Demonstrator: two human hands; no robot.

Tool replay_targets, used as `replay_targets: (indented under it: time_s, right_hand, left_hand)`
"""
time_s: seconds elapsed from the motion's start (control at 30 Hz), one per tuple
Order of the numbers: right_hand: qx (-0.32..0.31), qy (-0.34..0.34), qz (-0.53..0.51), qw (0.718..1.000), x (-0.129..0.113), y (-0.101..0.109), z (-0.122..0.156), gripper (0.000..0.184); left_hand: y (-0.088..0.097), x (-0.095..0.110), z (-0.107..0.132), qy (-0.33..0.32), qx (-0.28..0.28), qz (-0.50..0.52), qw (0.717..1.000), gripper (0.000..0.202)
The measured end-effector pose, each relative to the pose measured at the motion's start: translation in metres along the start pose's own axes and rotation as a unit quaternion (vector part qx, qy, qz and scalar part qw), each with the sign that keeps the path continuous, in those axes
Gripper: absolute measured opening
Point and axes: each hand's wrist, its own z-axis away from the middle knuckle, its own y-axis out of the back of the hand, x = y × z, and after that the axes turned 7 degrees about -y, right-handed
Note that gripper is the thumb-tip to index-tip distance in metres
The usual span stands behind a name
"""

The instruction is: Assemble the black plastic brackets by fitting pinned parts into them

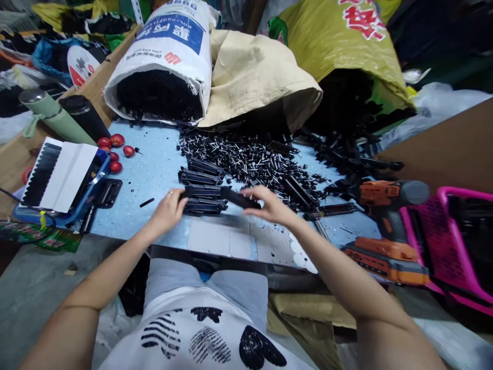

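Note:
On the blue work surface, my right hand is closed round a long black plastic part, blurred by motion. My left hand has its thumb and fingers pressed together at the left ends of a stack of long black parts. Something dark shows at the left fingertips, but I cannot make out its kind. Several of these parts lie side by side between the hands. Behind them spreads a heap of small black pieces with metal pins.
A white sack, a tan sack and a yellow sack open toward me at the back. An orange cordless drill stands right, beside a pink basket. Left are red fruits, a green flask and a blue tray.

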Motion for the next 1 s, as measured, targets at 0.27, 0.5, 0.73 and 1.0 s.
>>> replay_targets:
  time_s: [0.27, 0.5, 0.73, 1.0]
  right_hand:
    - [-0.042, -0.026, 0.155, 0.987, -0.058, -0.084, 0.067, 0.048]
    - [0.075, -0.212, -0.387, 0.894, -0.081, -0.105, 0.039, 0.052]
    - [0.061, -0.254, -0.577, 0.774, -0.092, -0.110, 0.042, 0.064]
    - [0.075, -0.258, -0.575, 0.773, -0.100, -0.116, 0.041, 0.068]
  left_hand:
    - [-0.035, 0.064, 0.044, 0.133, -0.073, 0.295, 0.943, 0.033]
    - [-0.046, 0.092, 0.049, 0.160, -0.057, 0.436, 0.884, 0.040]
    - [-0.037, 0.100, 0.050, 0.164, -0.049, 0.428, 0.887, 0.042]
    - [-0.047, 0.099, 0.050, 0.143, -0.030, 0.361, 0.921, 0.047]
